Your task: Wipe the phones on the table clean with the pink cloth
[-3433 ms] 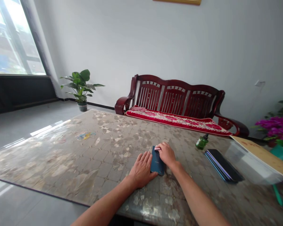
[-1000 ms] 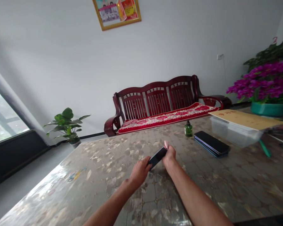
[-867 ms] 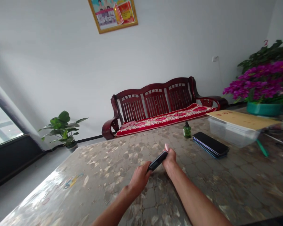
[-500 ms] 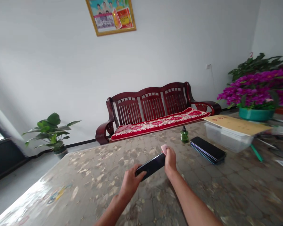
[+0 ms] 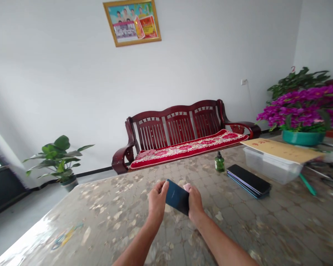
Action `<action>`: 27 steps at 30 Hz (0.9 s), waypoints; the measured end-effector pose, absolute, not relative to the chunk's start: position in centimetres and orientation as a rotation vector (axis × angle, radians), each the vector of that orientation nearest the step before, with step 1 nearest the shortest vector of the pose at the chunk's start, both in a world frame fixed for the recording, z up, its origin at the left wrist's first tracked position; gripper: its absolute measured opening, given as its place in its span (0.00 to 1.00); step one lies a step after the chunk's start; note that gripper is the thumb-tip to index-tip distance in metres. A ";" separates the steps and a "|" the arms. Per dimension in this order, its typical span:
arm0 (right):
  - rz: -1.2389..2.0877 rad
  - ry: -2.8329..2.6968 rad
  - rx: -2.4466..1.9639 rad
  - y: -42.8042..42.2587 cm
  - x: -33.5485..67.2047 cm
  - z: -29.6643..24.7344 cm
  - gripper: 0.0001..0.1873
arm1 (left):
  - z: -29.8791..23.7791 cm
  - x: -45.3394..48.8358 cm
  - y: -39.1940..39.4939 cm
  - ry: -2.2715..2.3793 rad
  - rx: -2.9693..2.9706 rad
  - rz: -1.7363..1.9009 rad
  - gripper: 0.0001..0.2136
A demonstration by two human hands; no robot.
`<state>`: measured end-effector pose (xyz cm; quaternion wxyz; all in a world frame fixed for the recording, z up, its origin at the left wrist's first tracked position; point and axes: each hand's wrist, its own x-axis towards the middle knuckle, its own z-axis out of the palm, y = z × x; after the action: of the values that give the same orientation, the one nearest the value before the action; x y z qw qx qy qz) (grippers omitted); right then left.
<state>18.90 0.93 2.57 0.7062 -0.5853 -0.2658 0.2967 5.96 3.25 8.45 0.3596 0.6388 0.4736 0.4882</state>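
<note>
I hold a dark blue phone (image 5: 177,197) just above the patterned table (image 5: 105,218), its back facing me and tilted up. My left hand (image 5: 157,201) grips its left end with fingers curled round the edge. My right hand (image 5: 194,201) grips the right end; a small pink item shows at its fingertips, too small to name. A stack of dark phones (image 5: 249,180) lies on the table to the right, beside a small green bottle (image 5: 219,163).
A clear plastic box (image 5: 272,165) with a brown sheet on top stands at the right, with a green pen (image 5: 307,184) near it. Purple flowers in a teal pot (image 5: 303,116) are at far right. A red wooden bench (image 5: 183,135) stands behind the table, a potted plant (image 5: 58,157) at left.
The phone has been lifted off the table and turned over between both hands, from screen up to back facing me. The view has swung up and to the right.
</note>
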 end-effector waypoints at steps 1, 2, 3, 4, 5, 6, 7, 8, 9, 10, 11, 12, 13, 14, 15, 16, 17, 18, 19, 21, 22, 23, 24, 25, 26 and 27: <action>0.641 -0.610 -1.317 0.9 19.1 2.6 0.15 | 8.2 6.0 3.6 1.265 1.696 1.244 0.22; 0.621 -0.638 -1.334 0.8 19.4 2.6 0.15 | 8.1 5.9 4.1 1.299 1.735 1.224 0.21; 0.604 -0.674 -1.351 0.6 19.5 2.6 0.15 | 7.9 5.7 4.6 1.321 1.757 1.201 0.21; 0.592 -0.712 -1.370 0.5 19.7 2.6 0.15 | 7.8 5.5 5.2 1.330 1.768 1.171 0.21; 0.588 -0.752 -1.389 0.4 19.7 2.5 0.14 | 7.7 5.2 5.7 1.332 1.784 1.129 0.21; 0.590 -0.789 -1.409 0.3 19.7 2.5 0.14 | 7.5 4.8 6.3 1.333 1.801 1.079 0.22; 0.596 -0.820 -1.427 0.2 19.7 2.4 0.14 | 7.4 4.5 6.8 1.324 1.820 1.017 0.22; 0.603 -0.844 -1.444 0.1 19.6 2.3 0.13 | 7.2 4.3 7.3 1.315 1.841 0.953 0.22; 0.609 -0.861 -1.456 0.1 19.5 2.2 0.14 | 7.0 4.1 7.7 1.306 1.864 0.895 0.22; 0.614 -0.874 -1.463 0.1 19.4 2.2 0.14 | 6.7 4.1 8.1 1.296 1.888 0.838 0.21; 0.618 -0.883 -1.465 0.1 19.4 2.1 0.15 | 6.4 4.1 8.4 1.288 1.912 0.786 0.21; 0.622 -0.889 -1.465 0.1 19.3 2.1 0.15 | 6.2 4.3 8.7 1.281 1.936 0.738 0.20; 0.625 -0.895 -1.462 0.1 19.3 2.0 0.16 | 5.9 4.5 9.0 1.275 1.959 0.695 0.19; 0.627 -0.902 -1.457 0.1 19.2 2.0 0.17 | 5.6 4.8 9.3 1.273 1.981 0.661 0.18; 0.626 -0.908 -1.453 0.1 19.1 2.0 0.18 | 5.4 5.1 9.5 1.275 2.002 0.636 0.17; 0.620 -0.915 -1.450 0.1 19.0 2.0 0.18 | 5.3 5.5 9.7 1.283 2.021 0.621 0.16; 0.612 -0.921 -1.448 0.1 18.9 2.0 0.18 | 5.2 5.8 9.8 1.298 2.037 0.616 0.15; 0.603 -0.928 -1.446 0.0 18.7 2.0 0.18 | 5.2 6.2 9.9 1.319 2.050 0.620 0.14; 0.594 -0.933 -1.445 0.0 18.6 1.9 0.18 | 5.2 6.5 9.9 1.343 2.059 0.628 0.13; 0.581 -0.938 -1.446 0.0 18.4 1.7 0.19 | 5.2 7.0 9.9 1.396 2.067 0.649 0.12; 0.573 -0.937 -1.450 -0.1 18.3 1.6 0.20 | 5.2 7.2 9.7 1.421 2.066 0.661 0.12; 0.564 -0.937 -1.456 -0.1 18.3 1.5 0.20 | 5.1 7.3 9.6 1.443 2.064 0.674 0.12; 0.556 -0.938 -1.464 0.0 18.2 1.4 0.21 | 5.0 7.5 9.4 1.461 2.060 0.687 0.12; 0.546 -0.939 -1.472 0.0 18.2 1.3 0.21 | 4.8 7.6 9.3 1.473 2.055 0.701 0.13; 0.536 -0.939 -1.479 0.0 18.1 1.2 0.22 | 4.6 7.7 9.1 1.480 2.050 0.715 0.14; 0.525 -0.936 -1.484 -0.1 18.1 1.1 0.22 | 4.3 7.7 9.0 1.482 2.047 0.726 0.15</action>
<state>18.10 -0.05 1.09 0.6092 -0.6426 -0.4053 0.2275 7.74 8.98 4.34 0.2534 0.7530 0.5453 0.2673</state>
